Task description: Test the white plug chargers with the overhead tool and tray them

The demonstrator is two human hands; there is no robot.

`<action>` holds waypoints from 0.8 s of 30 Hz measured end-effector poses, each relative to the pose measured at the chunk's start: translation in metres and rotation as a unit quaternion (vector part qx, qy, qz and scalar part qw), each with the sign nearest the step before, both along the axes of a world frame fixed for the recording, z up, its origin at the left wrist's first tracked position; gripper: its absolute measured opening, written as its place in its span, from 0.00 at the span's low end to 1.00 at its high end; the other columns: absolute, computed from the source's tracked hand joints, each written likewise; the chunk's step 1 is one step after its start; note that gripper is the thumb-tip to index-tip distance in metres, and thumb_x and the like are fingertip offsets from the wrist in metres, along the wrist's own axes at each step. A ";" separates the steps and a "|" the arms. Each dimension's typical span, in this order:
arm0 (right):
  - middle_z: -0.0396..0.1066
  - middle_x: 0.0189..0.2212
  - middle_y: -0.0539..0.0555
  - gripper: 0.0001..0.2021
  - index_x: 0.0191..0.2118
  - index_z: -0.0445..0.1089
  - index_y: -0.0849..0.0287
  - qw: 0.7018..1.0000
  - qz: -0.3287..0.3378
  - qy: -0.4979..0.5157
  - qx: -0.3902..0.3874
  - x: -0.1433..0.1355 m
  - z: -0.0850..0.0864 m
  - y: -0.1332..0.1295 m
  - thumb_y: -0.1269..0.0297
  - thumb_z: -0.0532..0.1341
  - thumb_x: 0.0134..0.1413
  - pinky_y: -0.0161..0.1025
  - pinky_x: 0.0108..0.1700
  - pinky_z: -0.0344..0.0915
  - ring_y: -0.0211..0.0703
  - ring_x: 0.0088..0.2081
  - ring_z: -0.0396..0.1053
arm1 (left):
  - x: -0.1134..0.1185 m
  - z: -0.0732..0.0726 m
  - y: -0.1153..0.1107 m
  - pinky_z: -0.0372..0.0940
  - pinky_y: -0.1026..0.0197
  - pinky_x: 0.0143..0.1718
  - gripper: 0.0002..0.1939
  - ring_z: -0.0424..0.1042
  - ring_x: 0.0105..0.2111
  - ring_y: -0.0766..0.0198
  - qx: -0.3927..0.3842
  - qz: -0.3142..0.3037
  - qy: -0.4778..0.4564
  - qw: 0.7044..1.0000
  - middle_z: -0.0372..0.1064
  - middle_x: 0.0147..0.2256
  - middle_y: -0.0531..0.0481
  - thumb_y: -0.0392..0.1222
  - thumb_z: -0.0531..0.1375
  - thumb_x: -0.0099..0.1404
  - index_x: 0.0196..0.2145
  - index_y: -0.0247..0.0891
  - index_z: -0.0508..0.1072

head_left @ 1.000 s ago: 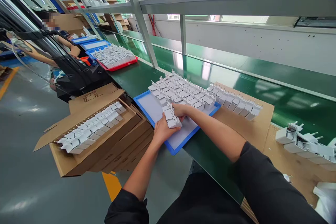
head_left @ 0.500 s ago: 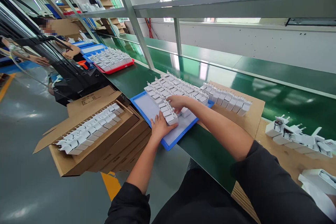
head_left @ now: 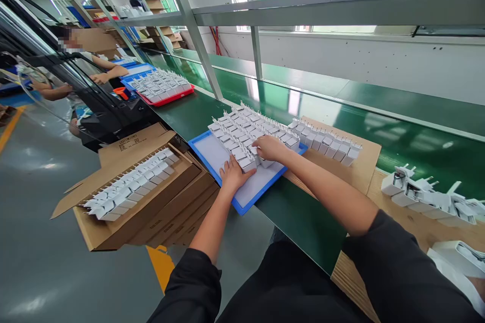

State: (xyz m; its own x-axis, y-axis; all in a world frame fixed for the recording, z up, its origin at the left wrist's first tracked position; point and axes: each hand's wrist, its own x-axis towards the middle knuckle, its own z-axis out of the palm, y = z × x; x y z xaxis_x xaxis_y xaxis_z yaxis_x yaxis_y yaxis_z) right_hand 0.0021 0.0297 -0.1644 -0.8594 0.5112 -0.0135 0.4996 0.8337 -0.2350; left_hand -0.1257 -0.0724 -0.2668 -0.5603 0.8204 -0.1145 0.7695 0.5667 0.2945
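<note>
Rows of white plug adapters (head_left: 242, 128) with thin prongs stand on a blue-rimmed tray (head_left: 242, 209) with a pale liner. My left hand (head_left: 233, 176) rests at the near side of the front row, fingers spread, fingertips touching the adapters and the thumb pointing right along their end. My right hand (head_left: 271, 149) bends over the right part of the rows. Its fingers are curled down onto a white adapter, partly hidden by the hand. The near strip of the tray's liner shows beside my left hand.
An open carton (head_left: 113, 232) holding a row of adapters stands left of the green bench (head_left: 291, 217). More adapters stand on a cardboard sheet (head_left: 352, 176) to the right. A red tray (head_left: 170, 101) lies farther back, near a co-worker (head_left: 102, 73). A metal frame post (head_left: 200, 45) rises behind.
My right hand has shifted right along the adapters. The front row sits slightly closer to the rows behind. My left hand has moved slightly right, and the co-worker's arms have moved.
</note>
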 end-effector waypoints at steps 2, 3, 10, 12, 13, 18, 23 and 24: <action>0.75 0.44 0.63 0.13 0.41 0.74 0.66 0.998 0.029 -0.033 0.050 -0.003 -0.005 -0.005 0.78 0.55 0.53 0.47 0.55 0.58 0.52 0.51 0.67 | 0.000 -0.003 -0.001 0.43 0.40 0.63 0.56 0.42 0.66 0.42 0.007 0.000 0.007 1.000 0.39 0.67 0.32 0.66 0.53 0.58 0.67 0.21 0.35; 0.75 0.42 0.63 0.11 0.38 0.74 0.67 0.995 0.043 -0.045 0.072 -0.003 -0.007 -0.007 0.79 0.55 0.53 0.47 0.55 0.57 0.52 0.51 0.67 | 0.001 -0.004 -0.002 0.43 0.40 0.63 0.55 0.42 0.66 0.42 0.010 0.000 0.009 1.000 0.39 0.67 0.32 0.66 0.53 0.58 0.67 0.21 0.36; 0.76 0.37 0.61 0.12 0.36 0.74 0.63 0.978 0.117 -0.062 0.163 0.002 -0.027 -0.007 0.77 0.52 0.57 0.45 0.50 0.55 0.53 0.51 0.63 | 0.002 -0.008 -0.002 0.41 0.39 0.64 0.53 0.40 0.67 0.42 0.004 -0.005 0.015 1.000 0.36 0.67 0.32 0.66 0.51 0.59 0.67 0.22 0.37; 0.76 0.38 0.63 0.14 0.39 0.73 0.65 0.974 0.129 -0.054 0.177 0.002 -0.035 -0.005 0.76 0.50 0.59 0.46 0.49 0.56 0.54 0.51 0.62 | 0.002 -0.009 -0.001 0.41 0.39 0.64 0.52 0.40 0.67 0.42 -0.001 0.000 0.018 1.000 0.37 0.67 0.32 0.65 0.50 0.60 0.67 0.22 0.37; 0.75 0.39 0.64 0.15 0.40 0.73 0.67 0.973 0.133 -0.049 0.182 0.002 -0.039 -0.005 0.76 0.48 0.60 0.47 0.50 0.56 0.55 0.51 0.62 | 0.001 -0.009 -0.001 0.41 0.39 0.64 0.52 0.40 0.67 0.42 -0.003 0.000 0.018 1.000 0.36 0.67 0.32 0.65 0.50 0.60 0.67 0.22 0.36; 0.74 0.44 0.69 0.17 0.41 0.73 0.71 0.971 0.128 -0.055 0.194 0.003 -0.040 -0.017 0.74 0.47 0.61 0.51 0.53 0.56 0.59 0.53 0.61 | 0.005 -0.001 -0.004 0.43 0.40 0.63 0.49 0.42 0.66 0.41 -0.004 -0.022 0.029 0.999 0.40 0.67 0.30 0.62 0.50 0.61 0.66 0.22 0.39; 0.72 0.51 0.53 0.19 0.45 0.72 0.59 0.973 0.107 -0.074 0.192 0.017 0.005 -0.041 0.72 0.45 0.64 0.42 0.60 0.49 0.46 0.55 0.60 | 0.005 0.002 -0.003 0.49 0.39 0.60 0.49 0.49 0.64 0.42 -0.002 0.001 0.067 0.998 0.45 0.65 0.30 0.64 0.48 0.60 0.66 0.26 0.36; 0.70 0.53 0.52 0.20 0.47 0.71 0.58 0.973 0.097 -0.072 0.197 0.025 0.018 -0.041 0.72 0.43 0.64 0.43 0.61 0.47 0.46 0.57 0.58 | 0.003 0.000 0.000 0.50 0.42 0.60 0.49 0.48 0.65 0.46 -0.008 0.022 0.078 0.997 0.47 0.65 0.30 0.64 0.45 0.61 0.66 0.26 0.33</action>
State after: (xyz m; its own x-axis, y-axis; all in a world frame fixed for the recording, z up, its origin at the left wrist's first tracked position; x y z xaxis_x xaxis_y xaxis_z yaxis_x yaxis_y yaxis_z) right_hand 0.0270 -0.0114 -0.1465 -0.9437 0.3299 0.0236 0.3285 0.9268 0.1819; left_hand -0.1225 -0.0729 -0.2664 -0.6074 0.7935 -0.0370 0.7796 0.6044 0.1639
